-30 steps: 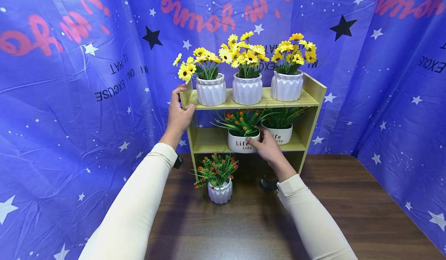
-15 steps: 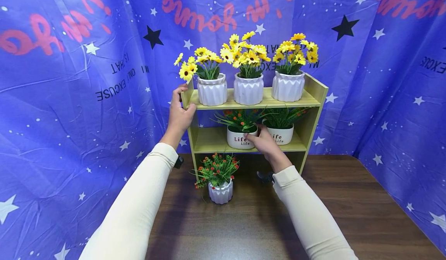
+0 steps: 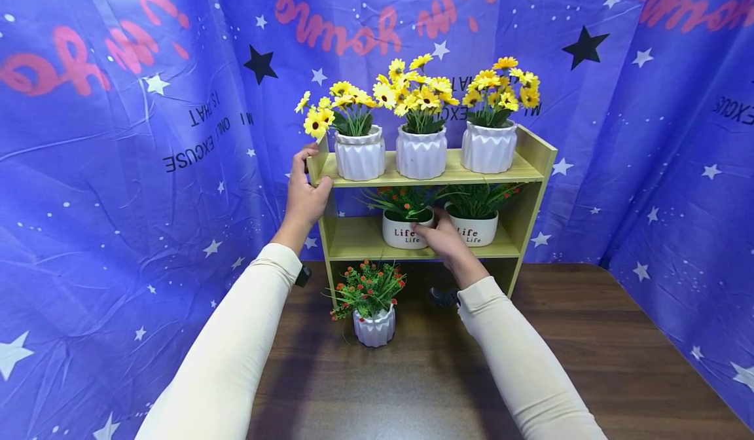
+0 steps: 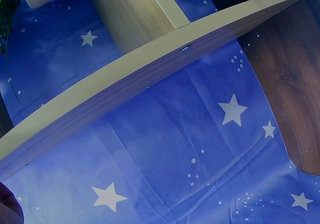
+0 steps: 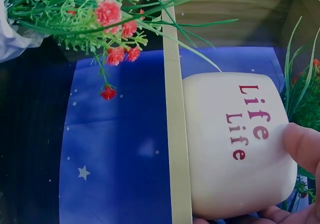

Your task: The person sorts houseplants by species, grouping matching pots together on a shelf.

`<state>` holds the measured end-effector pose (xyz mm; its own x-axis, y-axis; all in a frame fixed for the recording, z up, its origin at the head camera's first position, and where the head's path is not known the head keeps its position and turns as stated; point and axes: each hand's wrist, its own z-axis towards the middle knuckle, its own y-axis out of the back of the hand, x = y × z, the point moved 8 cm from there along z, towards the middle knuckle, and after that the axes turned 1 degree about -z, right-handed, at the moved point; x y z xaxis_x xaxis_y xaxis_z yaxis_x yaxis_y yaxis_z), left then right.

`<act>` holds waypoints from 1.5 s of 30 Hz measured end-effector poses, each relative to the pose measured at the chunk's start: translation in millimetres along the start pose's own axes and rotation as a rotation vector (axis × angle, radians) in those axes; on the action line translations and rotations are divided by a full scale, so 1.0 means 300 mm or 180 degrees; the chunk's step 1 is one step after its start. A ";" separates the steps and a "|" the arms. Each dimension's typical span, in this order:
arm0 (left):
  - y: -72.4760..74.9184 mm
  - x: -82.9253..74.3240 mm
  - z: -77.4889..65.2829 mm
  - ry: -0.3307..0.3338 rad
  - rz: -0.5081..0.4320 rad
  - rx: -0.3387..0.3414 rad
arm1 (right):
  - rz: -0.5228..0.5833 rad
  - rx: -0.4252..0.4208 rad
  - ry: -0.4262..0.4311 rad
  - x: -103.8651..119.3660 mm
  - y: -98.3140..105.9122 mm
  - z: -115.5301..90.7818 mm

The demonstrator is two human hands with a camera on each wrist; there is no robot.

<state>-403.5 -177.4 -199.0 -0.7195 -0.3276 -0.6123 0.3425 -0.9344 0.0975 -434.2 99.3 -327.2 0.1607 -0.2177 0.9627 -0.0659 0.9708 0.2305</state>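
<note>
My right hand (image 3: 449,242) grips the right end of a white oval flowerpot (image 3: 396,232) marked "Life", with red-flowered greenery in it. That pot is on the middle level of a light wooden shelf (image 3: 353,238); in the right wrist view the lettered pot (image 5: 220,169) sits right at the board's front edge, thumb on its rim side and fingers beneath. A matching white pot (image 3: 480,230) stands just to its right, partly behind my hand. My left hand (image 3: 306,198) holds the shelf's upper left side panel, thumb in front; in the left wrist view only a fingertip (image 4: 9,206) shows.
Three fluted white pots of yellow flowers, the left (image 3: 360,157), middle (image 3: 421,155) and right (image 3: 489,148), line the top board. A fluted pot (image 3: 375,329) with red flowers stands on the brown table (image 3: 377,401) before the shelf. A blue starry curtain (image 3: 147,230) hangs behind.
My right hand has pushed the oval pot back and slightly left on the middle board, from overhanging its front edge. The left hand keeps its hold on the side panel.
</note>
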 end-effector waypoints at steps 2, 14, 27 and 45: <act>0.001 -0.003 0.000 -0.0029 0.0004 -0.0014 | 0.0007 0.0016 0.0029 0.002 0.003 0.000; 0.002 -0.008 0.006 -0.0009 -0.0005 -0.0011 | -0.0112 0.0091 0.0042 -0.006 0.059 -0.012; 0.005 -0.041 -0.005 -0.0009 -0.0070 -0.0011 | -0.0191 0.0063 0.0251 0.004 0.074 -0.037; -0.001 -0.005 -0.002 0.0016 0.0002 -0.0004 | -0.0211 -0.0625 0.0156 -0.181 -0.033 -0.343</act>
<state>-402.1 -176.7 -198.4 -0.7163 -0.3274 -0.6162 0.3437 -0.9341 0.0967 -340.9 111.8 -396.5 0.2063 -0.2814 0.9372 0.1390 0.9565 0.2566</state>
